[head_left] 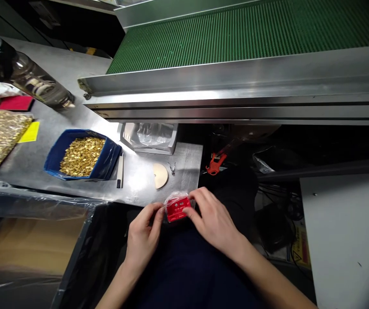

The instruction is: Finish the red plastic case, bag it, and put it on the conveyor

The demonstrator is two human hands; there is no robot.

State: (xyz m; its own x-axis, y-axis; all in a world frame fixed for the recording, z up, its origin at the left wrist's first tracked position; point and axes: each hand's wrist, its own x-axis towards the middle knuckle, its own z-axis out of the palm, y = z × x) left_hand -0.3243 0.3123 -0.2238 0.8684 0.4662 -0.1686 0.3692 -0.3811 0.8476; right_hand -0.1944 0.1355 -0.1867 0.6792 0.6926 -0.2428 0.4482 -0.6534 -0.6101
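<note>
A small red plastic part [177, 209] with holes in its face is held over my lap, at the front edge of the metal table. Clear plastic film [175, 196] shows along its upper side. My right hand [213, 216] grips the right end between thumb and fingers. At the left end, my left hand [145, 229] pinches the edge of the film with thumb and forefinger. On the table just beyond lie a pale round disc [160, 176], a small metal piece [172, 168] and a white-and-black knife-like tool [120, 171].
A blue bin [53, 159] of small brass-coloured parts stands left, near a bottle [39, 81] and a bag of similar parts [1, 133]. A grey tray [171, 143] sits under the green conveyor [223, 36]. A plastic-lined box [33, 240] is at lower left.
</note>
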